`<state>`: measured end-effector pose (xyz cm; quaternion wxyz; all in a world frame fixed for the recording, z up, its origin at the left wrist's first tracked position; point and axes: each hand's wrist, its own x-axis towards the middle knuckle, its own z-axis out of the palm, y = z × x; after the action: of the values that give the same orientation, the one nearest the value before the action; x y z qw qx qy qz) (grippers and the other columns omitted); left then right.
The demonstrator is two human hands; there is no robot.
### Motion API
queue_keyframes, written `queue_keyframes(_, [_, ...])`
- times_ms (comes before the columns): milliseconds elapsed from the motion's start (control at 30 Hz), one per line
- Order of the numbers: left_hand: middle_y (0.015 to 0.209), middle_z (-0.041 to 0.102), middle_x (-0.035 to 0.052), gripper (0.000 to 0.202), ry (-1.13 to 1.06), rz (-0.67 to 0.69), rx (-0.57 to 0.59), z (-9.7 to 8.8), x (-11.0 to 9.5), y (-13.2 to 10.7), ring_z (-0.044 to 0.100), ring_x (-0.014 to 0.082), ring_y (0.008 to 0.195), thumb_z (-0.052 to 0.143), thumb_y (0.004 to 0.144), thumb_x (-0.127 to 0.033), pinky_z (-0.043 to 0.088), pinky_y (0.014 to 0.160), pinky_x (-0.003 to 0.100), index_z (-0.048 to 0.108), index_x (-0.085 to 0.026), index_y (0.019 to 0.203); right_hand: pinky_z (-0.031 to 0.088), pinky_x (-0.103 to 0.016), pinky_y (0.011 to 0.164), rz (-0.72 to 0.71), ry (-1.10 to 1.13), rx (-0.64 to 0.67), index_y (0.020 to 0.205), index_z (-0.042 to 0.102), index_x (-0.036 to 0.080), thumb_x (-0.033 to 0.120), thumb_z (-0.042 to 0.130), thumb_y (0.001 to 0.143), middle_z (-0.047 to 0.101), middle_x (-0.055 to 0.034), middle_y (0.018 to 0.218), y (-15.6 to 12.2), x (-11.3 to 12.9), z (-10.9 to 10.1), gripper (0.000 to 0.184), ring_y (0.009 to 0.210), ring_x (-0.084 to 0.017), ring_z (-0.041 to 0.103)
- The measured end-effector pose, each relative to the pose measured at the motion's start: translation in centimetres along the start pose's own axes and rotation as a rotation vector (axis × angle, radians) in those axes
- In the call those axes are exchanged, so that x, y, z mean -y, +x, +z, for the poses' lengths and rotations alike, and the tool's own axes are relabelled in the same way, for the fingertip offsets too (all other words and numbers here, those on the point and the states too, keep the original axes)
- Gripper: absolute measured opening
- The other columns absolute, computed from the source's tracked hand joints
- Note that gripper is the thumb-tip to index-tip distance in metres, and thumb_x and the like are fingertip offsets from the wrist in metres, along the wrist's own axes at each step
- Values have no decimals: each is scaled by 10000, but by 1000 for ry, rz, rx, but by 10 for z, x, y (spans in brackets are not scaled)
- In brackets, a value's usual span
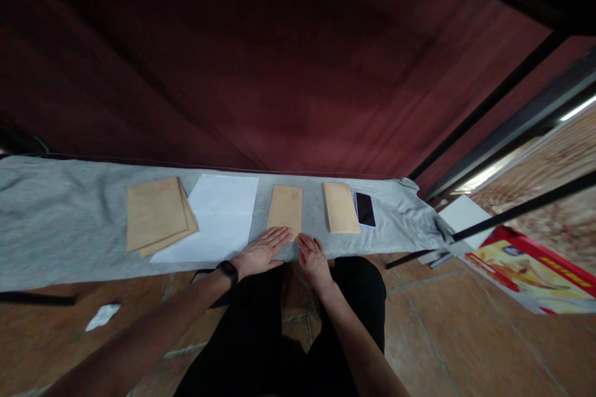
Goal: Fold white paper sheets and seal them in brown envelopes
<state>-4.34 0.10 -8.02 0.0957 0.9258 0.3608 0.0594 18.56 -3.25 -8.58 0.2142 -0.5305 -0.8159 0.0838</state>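
Note:
A narrow brown paper envelope (285, 205) lies upright in front of me on the grey cloth. My left hand (263, 250), with a dark band at its wrist, rests flat across the envelope's lower end, fingers stretched out. At the lower right corner of that envelope is my right hand (315, 260), its fingers bent and pressed together at the edge. What lies between those fingertips is largely hidden. To the right is a thicker brown envelope or stack of envelopes (341, 208), untouched.
A dark-screened phone (365, 209) lies beside the right stack. On the left, larger brown envelopes (156, 214) overlap a white sheet (223, 217). Grey cloth (60, 217) covers the narrow table, with a dark red curtain (288, 74) behind. A red-yellow box (535, 270) stands at right.

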Motion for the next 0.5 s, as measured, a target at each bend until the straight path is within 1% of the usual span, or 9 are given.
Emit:
queue_keyframes(167, [1662,195,118,763,-7,-34,-9,3,0,-2,138,225,1542,448,963,-538,133,1247,399,191,-172,1582,320,-417,1185,24,-29,0,1387,558,198,108,454,944,589,-92,1425,-1,3,-1,463,1325,-191,532])
queue_keyframes(300, [1649,240,124,720,-17,-25,-46,5,1,-2,170,229,1535,406,988,-552,164,1245,402,239,-162,1569,332,-455,1181,59,-37,-28,1384,564,177,175,454,975,581,-104,1433,2,15,0,424,1339,-230,520])
queue_keyframes(367, [1640,263,135,700,-16,-22,-68,7,2,-3,190,232,1531,408,994,-533,189,1242,401,261,-148,1560,331,-457,1187,26,-29,-30,1419,532,160,200,451,984,549,-107,1467,4,24,4,444,1370,-238,488])
queue_keyframes(467, [1627,291,152,706,-12,-23,-107,10,2,-5,228,242,1520,438,985,-517,237,1230,406,269,-135,1555,334,-421,1196,-67,-4,0,1488,443,135,187,413,999,505,-109,1506,3,33,10,493,1401,-207,453])
queue_keyframes(500, [1624,298,151,707,-8,-20,-119,11,3,-6,242,244,1516,445,983,-511,249,1227,409,265,-140,1557,334,-416,1197,-79,-1,3,1499,425,130,185,400,1005,499,-112,1511,2,34,11,498,1406,-199,448])
